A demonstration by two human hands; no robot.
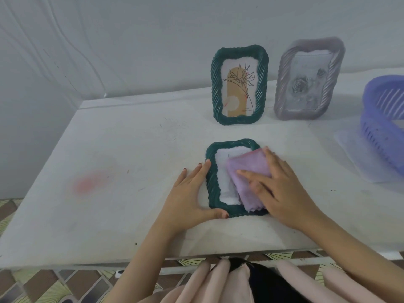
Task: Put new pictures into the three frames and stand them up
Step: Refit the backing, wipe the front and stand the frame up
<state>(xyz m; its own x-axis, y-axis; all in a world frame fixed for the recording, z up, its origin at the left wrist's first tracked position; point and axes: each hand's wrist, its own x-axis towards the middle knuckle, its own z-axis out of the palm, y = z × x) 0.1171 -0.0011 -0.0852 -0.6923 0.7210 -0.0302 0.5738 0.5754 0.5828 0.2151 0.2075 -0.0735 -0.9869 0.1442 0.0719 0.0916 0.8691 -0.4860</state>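
Observation:
A dark green frame [211, 182] lies flat on the white table [122, 171] in front of me, its window showing white. My left hand [188, 193] cups its left edge and near corner, thumb on the bottom rim. My right hand [277, 184] presses a folded lilac cloth [247, 167] flat onto the frame's right half. Behind it a second green frame [239, 85] stands upright with a line drawing of a flower on a tan arch. To its right a silver-grey frame [309, 78] stands upright with a grey rose picture.
A purple slatted plastic basket [382, 119] sits at the right edge of the table on a clear plastic sheet [358, 154]. A faint pink stain [89, 182] marks the table's left side. A white wall rises behind. Patterned floor tiles show below the near edge.

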